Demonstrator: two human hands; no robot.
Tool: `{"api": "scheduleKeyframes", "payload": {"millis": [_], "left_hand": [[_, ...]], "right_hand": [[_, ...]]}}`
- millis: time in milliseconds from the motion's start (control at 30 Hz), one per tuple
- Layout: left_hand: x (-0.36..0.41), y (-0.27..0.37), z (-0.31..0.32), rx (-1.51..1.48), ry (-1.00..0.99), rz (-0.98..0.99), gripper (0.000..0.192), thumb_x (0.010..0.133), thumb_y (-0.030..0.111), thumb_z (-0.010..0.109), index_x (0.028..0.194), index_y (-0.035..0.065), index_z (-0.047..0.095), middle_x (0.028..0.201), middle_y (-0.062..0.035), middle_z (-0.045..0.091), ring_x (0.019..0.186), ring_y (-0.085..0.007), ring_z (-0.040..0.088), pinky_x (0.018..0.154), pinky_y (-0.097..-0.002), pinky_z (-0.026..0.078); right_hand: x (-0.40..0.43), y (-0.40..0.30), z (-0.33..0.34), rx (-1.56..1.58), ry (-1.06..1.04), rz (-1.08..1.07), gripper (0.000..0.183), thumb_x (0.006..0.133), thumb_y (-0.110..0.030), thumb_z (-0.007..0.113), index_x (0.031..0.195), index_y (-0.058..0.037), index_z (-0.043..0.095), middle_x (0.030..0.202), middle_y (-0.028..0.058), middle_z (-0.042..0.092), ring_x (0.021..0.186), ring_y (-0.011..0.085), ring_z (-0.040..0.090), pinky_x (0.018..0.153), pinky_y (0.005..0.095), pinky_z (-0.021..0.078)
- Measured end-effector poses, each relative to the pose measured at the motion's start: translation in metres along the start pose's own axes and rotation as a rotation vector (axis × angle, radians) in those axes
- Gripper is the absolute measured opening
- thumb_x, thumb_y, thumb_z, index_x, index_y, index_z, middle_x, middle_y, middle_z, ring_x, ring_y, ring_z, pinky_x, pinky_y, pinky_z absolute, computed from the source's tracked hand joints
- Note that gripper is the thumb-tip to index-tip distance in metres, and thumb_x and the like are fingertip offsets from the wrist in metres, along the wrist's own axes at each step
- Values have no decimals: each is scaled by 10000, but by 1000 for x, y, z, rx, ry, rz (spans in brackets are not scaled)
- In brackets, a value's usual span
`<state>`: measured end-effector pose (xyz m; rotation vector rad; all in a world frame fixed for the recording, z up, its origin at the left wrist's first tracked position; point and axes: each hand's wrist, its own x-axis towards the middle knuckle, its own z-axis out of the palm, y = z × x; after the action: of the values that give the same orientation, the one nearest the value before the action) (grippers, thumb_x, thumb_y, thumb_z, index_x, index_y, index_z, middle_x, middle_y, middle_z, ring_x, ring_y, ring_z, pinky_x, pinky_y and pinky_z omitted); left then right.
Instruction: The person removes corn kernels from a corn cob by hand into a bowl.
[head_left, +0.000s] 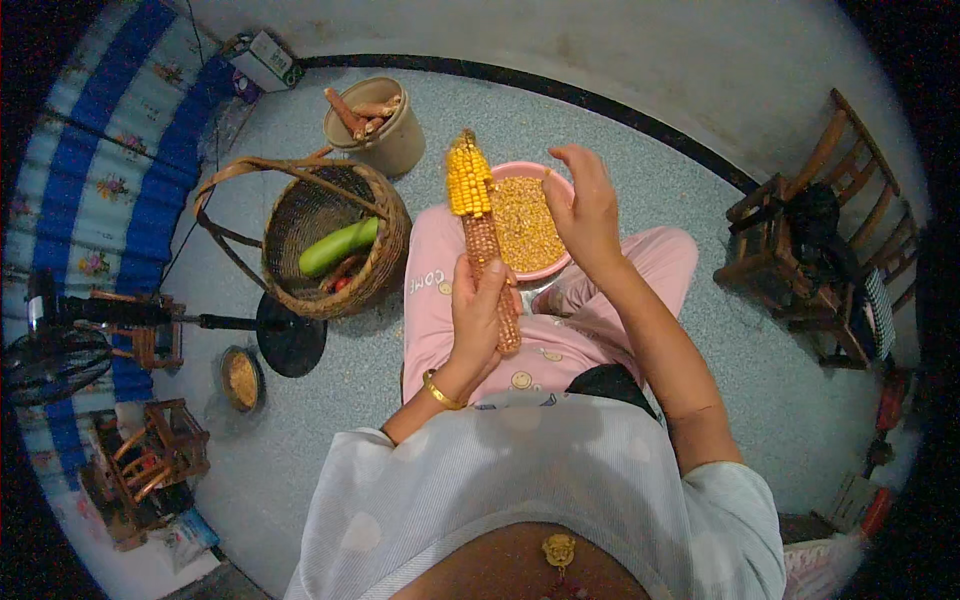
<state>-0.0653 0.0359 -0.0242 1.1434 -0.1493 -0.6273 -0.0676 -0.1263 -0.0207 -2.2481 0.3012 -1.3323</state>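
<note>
My left hand (478, 315) grips the lower, bare part of a corn cob (484, 240) and holds it up over my lap. Yellow kernels still cover the cob's far end; the reddish lower length is stripped. To the right of the cob my right hand (589, 206) is raised over the edge of a pink basin, thumb and fingers apart, with a small kernel-like bit near the fingertips. Loose corn kernels (529, 229) fill much of the pink basin (570, 187), which stands just beyond my lap.
A wicker basket (394, 247) with a green gourd (339, 246) stands at the left. Behind it is a bucket (405, 142) of bare cobs. Further left are a black stand fan (292, 334) and a bowl (241, 379) of grainy material. A wooden chair (795, 255) stands right.
</note>
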Motion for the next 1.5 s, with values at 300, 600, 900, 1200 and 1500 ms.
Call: {"api": "scheduleKeyframes", "payload": {"millis": [300, 600, 900, 1200, 1500], "left_hand": [[0, 3, 2, -40, -56, -26, 231, 864, 210, 466, 1001, 49, 371, 754, -44, 479, 498, -81, 467, 410, -183, 388], [-2, 0, 1, -44, -53, -59, 205, 867, 196, 461, 992, 61, 371, 758, -41, 475, 500, -78, 467, 417, -180, 389], [-1, 6, 2, -30, -70, -82, 249, 857, 237, 466, 1018, 58, 403, 735, -26, 489, 487, -87, 474, 403, -191, 399], [1, 8, 2, -80, -83, -95, 207, 872, 222, 452, 989, 68, 378, 732, -33, 473, 489, -85, 471, 395, -185, 384], [2, 4, 2, -93, -87, -47, 227, 876, 239, 435, 998, 48, 421, 726, -27, 487, 499, -87, 480, 411, -185, 399]], "right_hand": [[-23, -31, 3, 136, -206, -276, 326, 651, -61, 557, 975, -32, 553, 897, 138, 546, 811, 291, 547, 687, 356, 457], [-32, -29, 6, 182, -151, -284, 257, 651, -64, 578, 902, -10, 564, 850, 130, 559, 762, 276, 563, 646, 336, 472], [-27, -44, 1, 530, -281, 529, 192, 683, -25, 575, 869, -11, 529, 794, 133, 555, 719, 275, 553, 619, 323, 456], [-2, -8, -2, 9, -71, -60, 303, 681, -38, 561, 981, -28, 522, 903, 132, 543, 785, 320, 530, 704, 362, 435], [-24, -30, 4, 125, -197, -282, 326, 658, -71, 567, 979, -20, 550, 884, 136, 554, 794, 287, 553, 680, 345, 459]]}}
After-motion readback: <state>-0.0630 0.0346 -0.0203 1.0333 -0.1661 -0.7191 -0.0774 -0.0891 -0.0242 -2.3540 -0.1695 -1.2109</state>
